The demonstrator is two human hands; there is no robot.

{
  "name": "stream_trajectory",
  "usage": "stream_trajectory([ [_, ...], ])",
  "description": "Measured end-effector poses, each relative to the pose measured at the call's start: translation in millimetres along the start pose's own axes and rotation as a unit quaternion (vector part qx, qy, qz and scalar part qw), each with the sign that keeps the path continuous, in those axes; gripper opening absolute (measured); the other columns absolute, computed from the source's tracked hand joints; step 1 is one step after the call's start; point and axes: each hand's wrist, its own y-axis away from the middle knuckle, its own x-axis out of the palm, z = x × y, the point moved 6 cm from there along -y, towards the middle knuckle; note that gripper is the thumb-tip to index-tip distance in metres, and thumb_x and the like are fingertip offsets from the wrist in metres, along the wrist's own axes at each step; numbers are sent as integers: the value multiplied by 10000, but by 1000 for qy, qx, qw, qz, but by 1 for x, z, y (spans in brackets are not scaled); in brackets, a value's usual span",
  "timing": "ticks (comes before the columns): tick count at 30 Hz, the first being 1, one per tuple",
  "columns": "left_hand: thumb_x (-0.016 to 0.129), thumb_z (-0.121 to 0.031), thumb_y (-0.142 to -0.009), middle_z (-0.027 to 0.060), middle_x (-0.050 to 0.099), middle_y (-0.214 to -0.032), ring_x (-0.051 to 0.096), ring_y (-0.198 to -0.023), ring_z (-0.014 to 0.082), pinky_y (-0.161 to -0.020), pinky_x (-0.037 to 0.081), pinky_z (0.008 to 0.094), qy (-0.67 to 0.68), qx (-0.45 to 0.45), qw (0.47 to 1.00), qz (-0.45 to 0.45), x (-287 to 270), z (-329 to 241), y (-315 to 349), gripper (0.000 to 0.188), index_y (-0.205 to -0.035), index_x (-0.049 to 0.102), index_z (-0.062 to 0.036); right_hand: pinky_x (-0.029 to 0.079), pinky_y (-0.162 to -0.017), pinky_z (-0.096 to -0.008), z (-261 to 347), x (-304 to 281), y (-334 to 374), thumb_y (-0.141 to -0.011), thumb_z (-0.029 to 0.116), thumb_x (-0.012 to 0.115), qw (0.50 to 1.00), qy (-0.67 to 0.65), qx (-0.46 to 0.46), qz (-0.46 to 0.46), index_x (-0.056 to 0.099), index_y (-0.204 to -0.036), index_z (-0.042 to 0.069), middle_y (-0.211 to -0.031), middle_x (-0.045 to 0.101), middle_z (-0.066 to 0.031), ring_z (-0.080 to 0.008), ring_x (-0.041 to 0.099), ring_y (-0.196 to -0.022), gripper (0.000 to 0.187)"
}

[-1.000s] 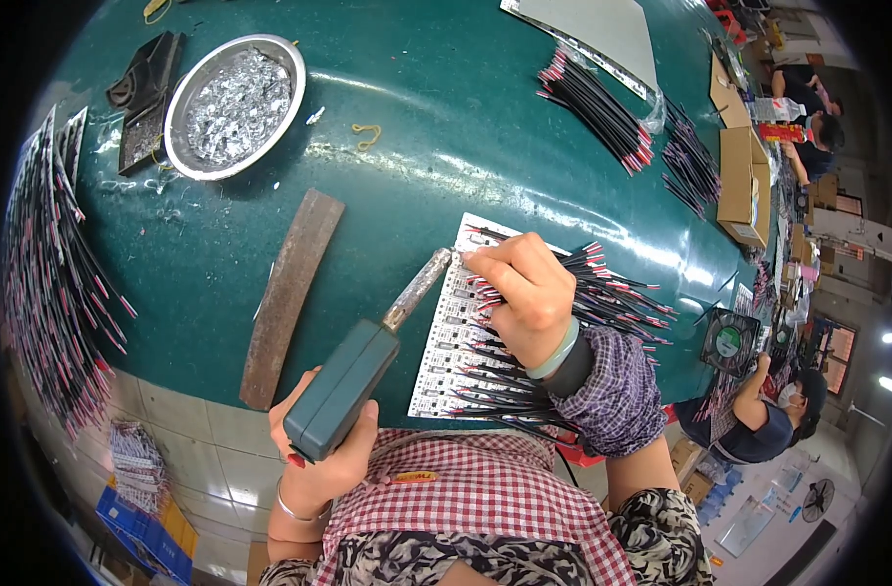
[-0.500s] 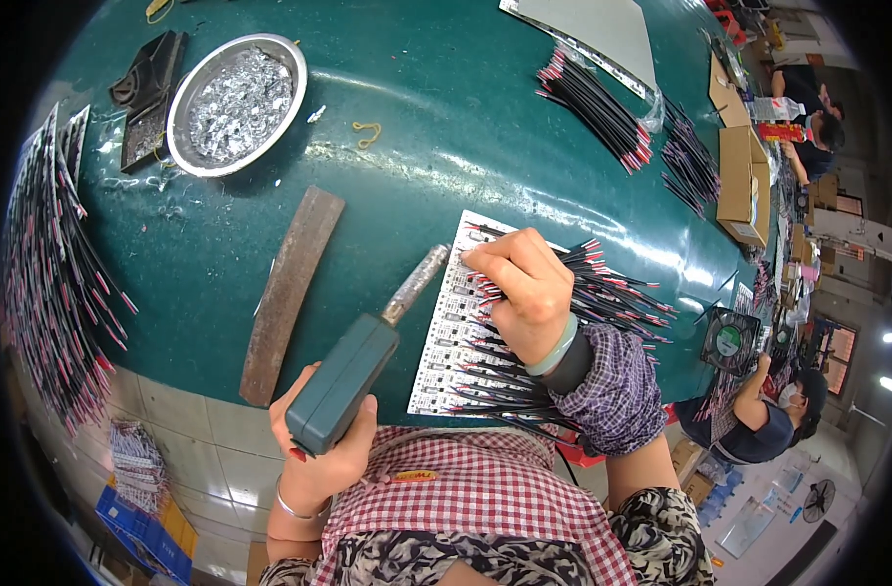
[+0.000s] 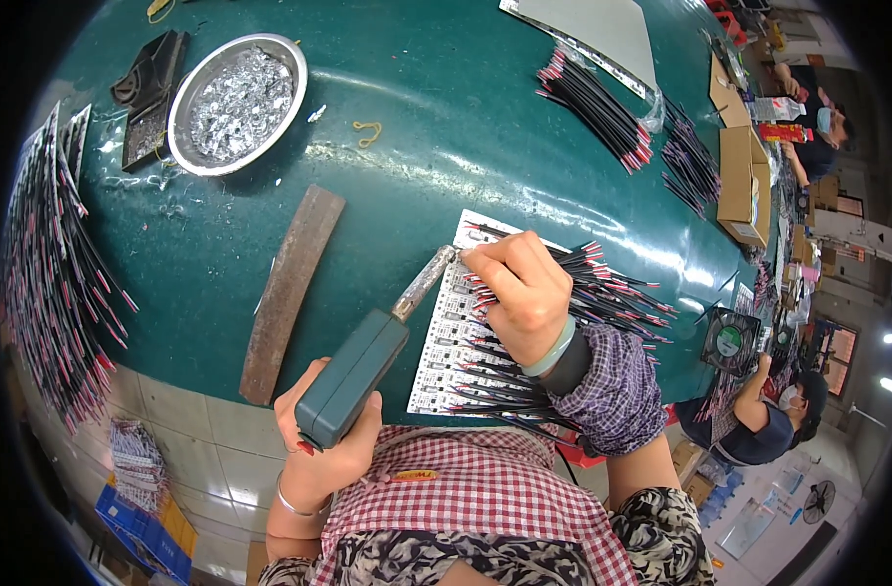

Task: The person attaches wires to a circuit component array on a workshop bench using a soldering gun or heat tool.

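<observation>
My left hand (image 3: 340, 461) is wrapped round a dark green soldering gun (image 3: 351, 379). Its metal tip points up and to the right, reaching the left edge of a white circuit board panel (image 3: 433, 359) near its far end. At that spot the fingers of my right hand (image 3: 526, 298) are pinched together on a thin wire, mostly hidden by the fingertips. Black wires (image 3: 617, 293) with red and white ends stretch from the panel toward the right, several of them under my right hand and wrist.
Left of the panel lies a rusty flat metal bar (image 3: 292, 298). A metal bowl (image 3: 179, 127) of silvery scraps stands far left, beside a black box (image 3: 143, 137). Wire bundles (image 3: 597, 112) and an open carton (image 3: 744, 186) lie far right, near a small fan (image 3: 729, 340). Co-workers sit along the right.
My left hand has moved the soldering gun slightly up and to the right, bringing its tip against the panel's edge beside my right fingertips. My right hand has barely moved.
</observation>
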Motion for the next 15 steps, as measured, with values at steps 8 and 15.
stream_trajectory([
  [8,692,72,-724,145,666,-864,627,-623,214,-578,493,294,9,32,999,-37,-3,6,9,207,-931,693,59,534,-673,-380,1,-1,0,-516,-129,605,1000,-3,-1,3,705,-971,-4,-887,652,-109,-303,638,-809,483],
  [15,695,73,-721,138,664,-863,630,-633,206,-586,495,288,5,11,1000,-8,-1,1,5,199,-919,688,59,519,-650,-374,1,-1,-1,-588,-73,640,1000,-3,-11,-10,688,-930,-2,-863,632,-87,-278,624,-789,353],
])
